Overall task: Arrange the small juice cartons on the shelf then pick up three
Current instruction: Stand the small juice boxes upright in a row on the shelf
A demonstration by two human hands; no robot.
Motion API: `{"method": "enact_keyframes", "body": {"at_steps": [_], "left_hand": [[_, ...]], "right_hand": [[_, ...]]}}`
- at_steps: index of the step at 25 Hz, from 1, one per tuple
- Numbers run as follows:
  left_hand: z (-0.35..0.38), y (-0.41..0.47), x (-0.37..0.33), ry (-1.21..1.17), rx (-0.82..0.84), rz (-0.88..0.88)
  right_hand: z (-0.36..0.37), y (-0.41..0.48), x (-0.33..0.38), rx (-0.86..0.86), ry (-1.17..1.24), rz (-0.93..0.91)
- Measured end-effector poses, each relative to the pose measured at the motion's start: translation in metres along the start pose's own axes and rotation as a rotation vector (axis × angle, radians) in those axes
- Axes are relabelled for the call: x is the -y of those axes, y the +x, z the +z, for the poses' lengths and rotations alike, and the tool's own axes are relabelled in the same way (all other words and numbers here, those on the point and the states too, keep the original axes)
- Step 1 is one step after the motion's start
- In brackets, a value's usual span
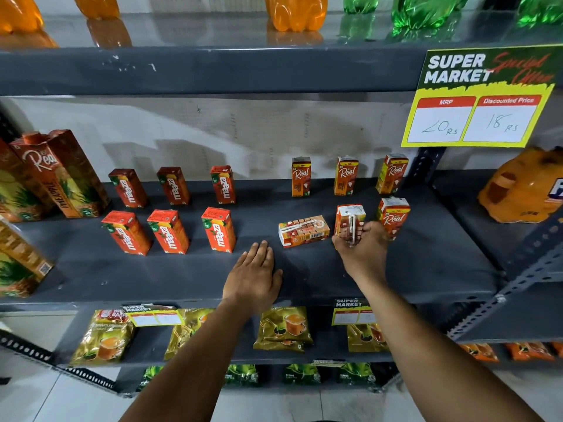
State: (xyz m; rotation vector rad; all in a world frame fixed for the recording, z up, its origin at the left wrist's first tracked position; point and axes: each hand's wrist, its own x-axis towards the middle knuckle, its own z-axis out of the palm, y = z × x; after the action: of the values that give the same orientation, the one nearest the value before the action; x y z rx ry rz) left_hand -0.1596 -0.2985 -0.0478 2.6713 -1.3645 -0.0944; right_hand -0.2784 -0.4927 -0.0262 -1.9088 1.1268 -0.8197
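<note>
Small juice cartons stand on the dark grey shelf (426,269). Several red Maaza cartons (170,231) form two rows on the left. Three orange Real cartons (301,176) stand upright at the back right. In front, one Real carton (303,230) lies on its side, and another (393,216) stands at the right. My right hand (362,248) grips an upright Real carton (349,220) between those two, its back with the straw facing me. My left hand (254,277) rests flat on the shelf, fingers together, holding nothing.
Tall pineapple juice cartons (58,175) crowd the shelf's left end. A price sign (481,99) hangs from the shelf above, which carries orange and green bottles. An orange bottle pack (521,187) lies on the neighbouring shelf at right. Tea packets (283,328) fill the shelf below.
</note>
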Motion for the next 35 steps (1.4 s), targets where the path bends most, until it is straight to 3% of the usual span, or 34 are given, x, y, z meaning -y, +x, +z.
{"method": "enact_keyframes", "body": {"at_steps": [5, 9, 11, 14, 18, 21, 23, 27, 28, 30, 35], "left_hand": [[0.001, 0.001, 0.002, -0.017, -0.022, 0.003], [0.001, 0.001, 0.002, -0.009, -0.016, 0.002], [0.000, 0.000, 0.001, -0.010, -0.008, -0.002], [-0.001, 0.001, 0.000, -0.011, -0.001, -0.005], [-0.001, -0.001, 0.001, -0.001, -0.003, -0.003], [-0.001, -0.001, 0.001, -0.005, 0.002, -0.007], [-0.001, 0.000, 0.001, -0.002, -0.001, -0.006], [-0.001, -0.001, 0.001, 0.003, -0.002, 0.003], [-0.001, 0.000, 0.002, 0.000, -0.002, 0.004], [-0.001, 0.001, 0.003, -0.004, 0.001, 0.002], [-0.001, 0.000, 0.002, 0.000, 0.003, 0.000]], "right_hand": [[-0.026, -0.011, 0.031, -0.086, -0.083, -0.129], [-0.052, 0.017, 0.071, -0.101, -0.781, -0.344], [-0.056, 0.027, 0.086, 0.046, -1.000, -0.319], [-0.057, 0.042, 0.100, 0.312, -1.035, -0.309], [-0.058, 0.066, 0.104, 0.621, -1.176, -0.475], [-0.063, 0.069, 0.102, 0.647, -0.905, -0.494], [-0.062, 0.071, 0.104, 0.639, -0.945, -0.697], [-0.061, 0.065, 0.103, 0.502, -1.378, -1.326], [-0.063, 0.064, 0.106, 0.523, -1.418, -1.357], [-0.063, 0.064, 0.105, 0.537, -1.404, -1.340], [-0.058, 0.050, 0.116, 0.771, -1.229, -0.957]]}}
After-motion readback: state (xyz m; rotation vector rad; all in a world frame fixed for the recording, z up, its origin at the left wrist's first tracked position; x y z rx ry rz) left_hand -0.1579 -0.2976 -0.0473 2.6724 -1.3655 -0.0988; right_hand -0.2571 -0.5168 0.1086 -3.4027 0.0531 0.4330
